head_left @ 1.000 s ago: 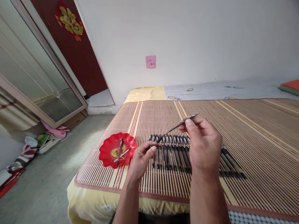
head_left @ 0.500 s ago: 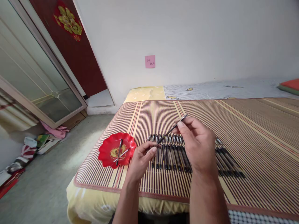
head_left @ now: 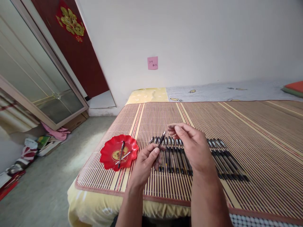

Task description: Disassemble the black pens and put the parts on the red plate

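Looking down from the head camera, we see two hands over a bed. The left hand (head_left: pixel 145 162) is closed on a black pen (head_left: pixel 162 139), with the thumb on top and the fingers curled under it. The pen is up off the bed and tilts away, so its far end points at the right hand (head_left: pixel 193 148). That looks like a good way to keep the end easy to reach.

The right hand hangs just past that end. Its fingertips (head_left: pixel 176 128) are bent in close to the thumb, but I cannot tell if they pinch anything.

Under both hands lies a row of pens (head_left: pixel 170 156), side by side on a bamboo mat (head_left: pixel 260 135). They lie the same way as the mat's thin sticks, which probably stops them from rolling. The right hand hides the middle of the row.

To the left, near the edge of the mat, sits a red plate (head_left: pixel 103 156) with a wavy rim. A dark pen (head_left: pixel 121 149) and a thin white stick (head_left: pixel 125 154) lie crossed in it, kept apart from the row.

A yellow sheet (head_left: pixel 94 201) hangs off the near edge of the bed. On the far wall is a pink note (head_left: pixel 152 62). Far left are a red door (head_left: pixel 80 60) and a glass door (head_left: pixel 35 69), with some clothes and books (head_left: pixel 47 142) on the floor.
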`<state>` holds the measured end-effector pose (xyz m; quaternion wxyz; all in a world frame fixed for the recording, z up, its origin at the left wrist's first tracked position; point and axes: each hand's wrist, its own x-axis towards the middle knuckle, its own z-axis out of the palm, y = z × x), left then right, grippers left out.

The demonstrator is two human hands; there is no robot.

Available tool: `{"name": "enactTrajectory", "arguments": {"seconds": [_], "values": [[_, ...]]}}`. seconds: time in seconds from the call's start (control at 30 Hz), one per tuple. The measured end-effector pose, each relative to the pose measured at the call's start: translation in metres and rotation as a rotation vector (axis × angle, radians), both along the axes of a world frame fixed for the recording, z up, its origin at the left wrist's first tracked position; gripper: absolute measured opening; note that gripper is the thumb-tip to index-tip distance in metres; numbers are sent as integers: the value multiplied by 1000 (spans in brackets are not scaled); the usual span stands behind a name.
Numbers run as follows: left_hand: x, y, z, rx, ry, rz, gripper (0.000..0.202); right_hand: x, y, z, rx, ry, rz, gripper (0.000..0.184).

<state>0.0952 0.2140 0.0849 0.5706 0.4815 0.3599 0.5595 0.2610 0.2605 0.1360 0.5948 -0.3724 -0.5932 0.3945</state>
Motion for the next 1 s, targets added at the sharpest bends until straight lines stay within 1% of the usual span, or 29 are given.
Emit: {"name": "enactTrajectory", "arguments": {"seconds": [0.1, 0.23, 0.47, 0.6, 0.7, 0.87, 0.93, 1.0], "values": [[2, 0, 0, -8, -13, -22, 31, -2, 1, -1, -43, 39, 62, 22], [4, -1, 0, -11, -21, -38, 32, -1, 2, -1, -86, 36, 157, 22], [3, -2, -1, 6, -19, -43, 28, 0, 0, 0, -99, 14, 254, 20], [4, -3, -1, 17, -20, -46, 27, -1, 2, -2, -77, 26, 257, 14], [5, -3, 1, 17, -25, -43, 26, -2, 5, -4, -91, 61, 240, 12], [6, -4, 4, -9, -17, -44, 30, -3, 8, -9, -144, 109, 194, 22], [7, -4, 5, -13, -14, -40, 31, -3, 8, -10, -140, 104, 200, 27], [7, -4, 6, -19, -13, -37, 31, -2, 7, -10, -136, 100, 234, 26]]}}
